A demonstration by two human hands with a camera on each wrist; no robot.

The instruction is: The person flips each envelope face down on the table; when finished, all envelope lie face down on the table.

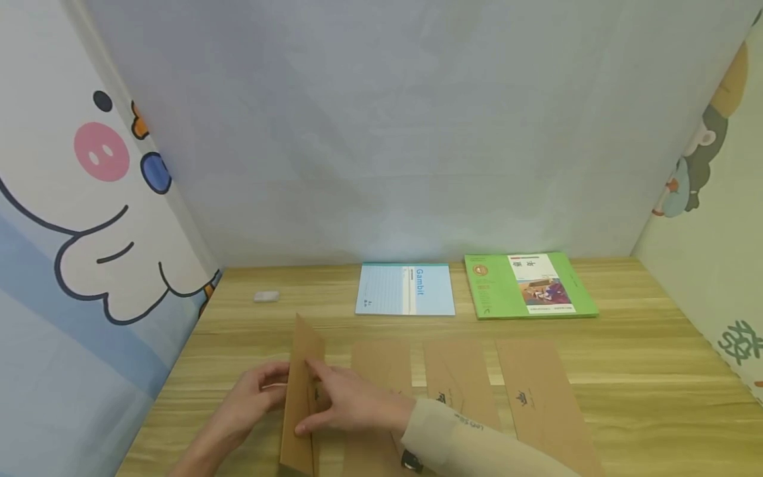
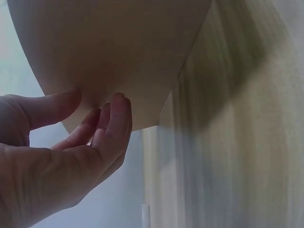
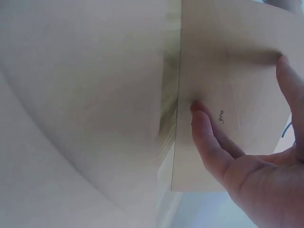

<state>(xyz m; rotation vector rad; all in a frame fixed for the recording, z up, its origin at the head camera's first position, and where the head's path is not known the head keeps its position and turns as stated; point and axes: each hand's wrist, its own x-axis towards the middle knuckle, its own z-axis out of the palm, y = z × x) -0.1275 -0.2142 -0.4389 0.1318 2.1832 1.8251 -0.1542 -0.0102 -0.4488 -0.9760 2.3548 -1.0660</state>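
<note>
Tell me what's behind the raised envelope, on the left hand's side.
The left hand and wooden tabletop show there. The raised envelope hides the left fingertips from the head camera, though the left wrist view shows them; anything inside it is covered.

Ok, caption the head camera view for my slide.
Between left hand and right hand, a brown envelope is tipped up beside three flat envelopes on a wood-grain table.

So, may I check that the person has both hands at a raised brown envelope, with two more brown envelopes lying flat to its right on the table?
Not quite: the head view shows three more brown envelopes lying flat on the table, not two. They are indeed right of the raised brown envelope, with the left hand and right hand at it.
</note>
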